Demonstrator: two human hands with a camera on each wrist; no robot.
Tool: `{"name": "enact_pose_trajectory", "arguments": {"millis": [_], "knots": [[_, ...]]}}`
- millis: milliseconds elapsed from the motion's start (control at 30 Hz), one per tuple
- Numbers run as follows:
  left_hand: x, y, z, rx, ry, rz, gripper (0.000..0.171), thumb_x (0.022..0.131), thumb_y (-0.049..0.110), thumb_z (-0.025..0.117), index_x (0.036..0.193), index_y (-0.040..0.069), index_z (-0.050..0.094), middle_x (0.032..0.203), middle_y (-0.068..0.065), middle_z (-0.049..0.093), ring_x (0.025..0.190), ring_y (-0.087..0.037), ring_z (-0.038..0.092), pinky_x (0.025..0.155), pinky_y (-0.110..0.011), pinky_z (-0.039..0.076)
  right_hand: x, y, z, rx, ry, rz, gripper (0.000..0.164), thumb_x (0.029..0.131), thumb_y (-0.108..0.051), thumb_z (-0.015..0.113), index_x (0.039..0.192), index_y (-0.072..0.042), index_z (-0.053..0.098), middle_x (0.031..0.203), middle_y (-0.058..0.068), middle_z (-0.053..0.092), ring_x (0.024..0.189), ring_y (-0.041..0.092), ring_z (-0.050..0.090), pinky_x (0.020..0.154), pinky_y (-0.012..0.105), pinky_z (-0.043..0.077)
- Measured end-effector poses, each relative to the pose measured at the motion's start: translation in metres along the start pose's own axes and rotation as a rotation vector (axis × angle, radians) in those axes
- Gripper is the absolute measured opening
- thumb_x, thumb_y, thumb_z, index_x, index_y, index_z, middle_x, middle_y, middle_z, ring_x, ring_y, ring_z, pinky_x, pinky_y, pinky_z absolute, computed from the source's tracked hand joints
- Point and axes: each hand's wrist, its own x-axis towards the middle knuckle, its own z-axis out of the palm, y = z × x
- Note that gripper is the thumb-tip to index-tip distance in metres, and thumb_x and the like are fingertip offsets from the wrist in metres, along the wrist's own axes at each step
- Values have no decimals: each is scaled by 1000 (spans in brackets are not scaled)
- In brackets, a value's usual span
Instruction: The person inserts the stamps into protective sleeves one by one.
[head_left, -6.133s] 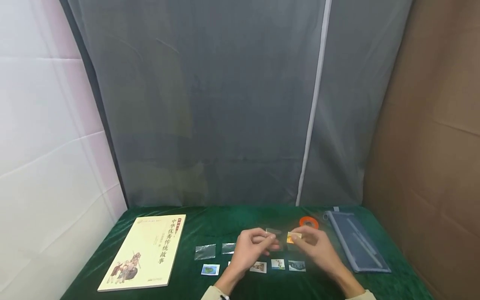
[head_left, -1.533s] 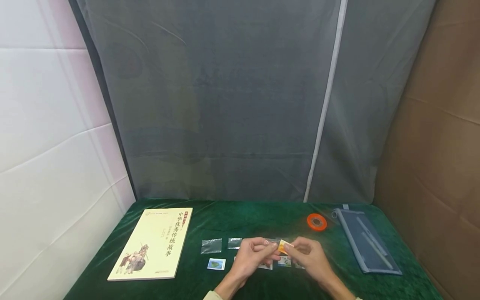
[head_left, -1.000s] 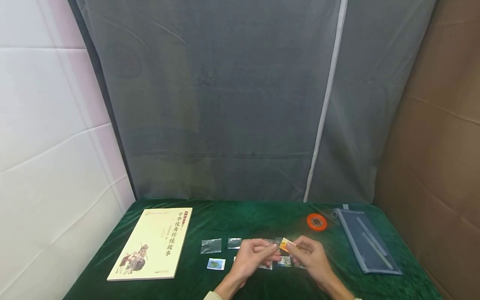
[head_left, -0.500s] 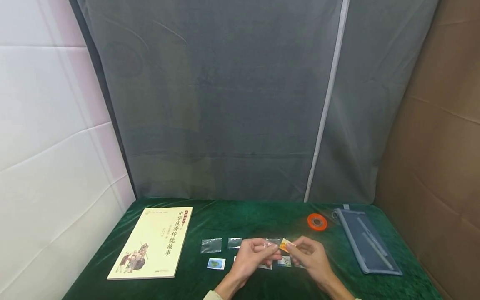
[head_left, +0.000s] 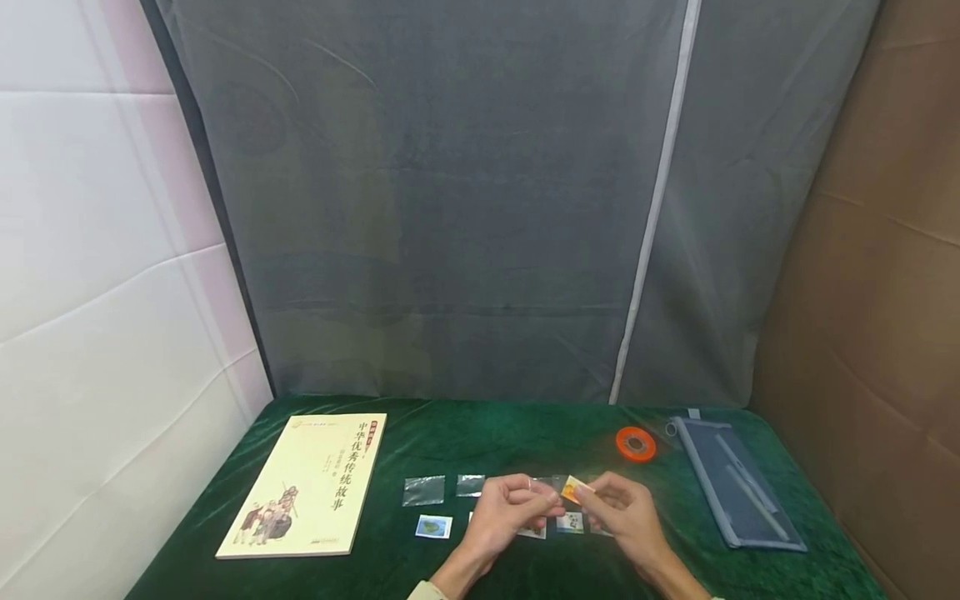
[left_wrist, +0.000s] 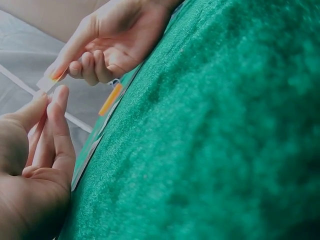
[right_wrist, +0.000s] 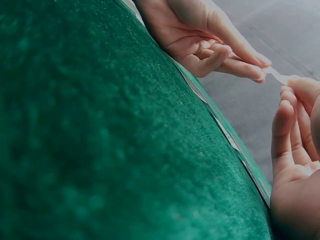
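My right hand (head_left: pixel 626 515) pinches a small yellow-orange stamp (head_left: pixel 574 488), held tilted, between thumb and index finger. Facing it, my left hand (head_left: pixel 506 515) pinches a small clear plastic sleeve (head_left: pixel 551 482), thin and barely visible, between thumb and fingertips. In the left wrist view the stamp's pale edge (left_wrist: pixel 47 83) comes right up to the left fingertips; its front is mostly hidden by the right thumb. Below the hands lie more stamps, one blue-green (head_left: pixel 433 527) and another white with a green print (head_left: pixel 570 522); others are partly covered by the hands.
Two clear sleeves (head_left: pixel 423 491) lie left of my hands on the green cloth (head_left: pixel 465 442). A cream book (head_left: pixel 307 483) is at the left. To the right are an orange tape roll (head_left: pixel 636 444) and a blue zip pouch (head_left: pixel 738 483) with slim items inside.
Since the oldest frame, the right hand has brought the stamp left and slightly down, closer to the left hand, and tilted it. Over the last second both hands have barely moved.
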Motion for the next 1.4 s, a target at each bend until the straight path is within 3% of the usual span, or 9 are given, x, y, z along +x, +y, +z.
{"name": "enact_pose_trajectory", "arguments": {"millis": [500,767,1067,1400], "knots": [[1,-3,0,9,6,20,27,92,25,89,109,5,80,101,-11,85,89,-17,82,73,-27,65,0,-1,0,-9,4,0,14,98,-11,81,95,1,73,76,3,72,62,9,64,58,30,59],[2,-2,0,7,-9,-3,28,94,24,87,110,2,79,103,-15,84,87,-17,82,71,-25,63,-1,-1,0,-22,-15,-29,11,97,-10,81,94,-1,75,83,19,76,64,10,66,60,32,60],[1,-2,1,-22,-27,-16,29,95,22,86,111,-2,78,104,-17,84,90,-20,84,69,-23,63,-1,-1,-1,-46,-24,-15,10,97,-11,81,95,-3,77,83,4,79,65,11,68,62,33,61],[0,-1,1,-11,-15,-23,27,96,24,86,110,2,80,103,-16,84,89,-19,83,70,-23,63,-1,0,1,-53,61,-16,12,96,-14,84,94,-4,77,80,9,76,62,12,65,58,33,60]]}}
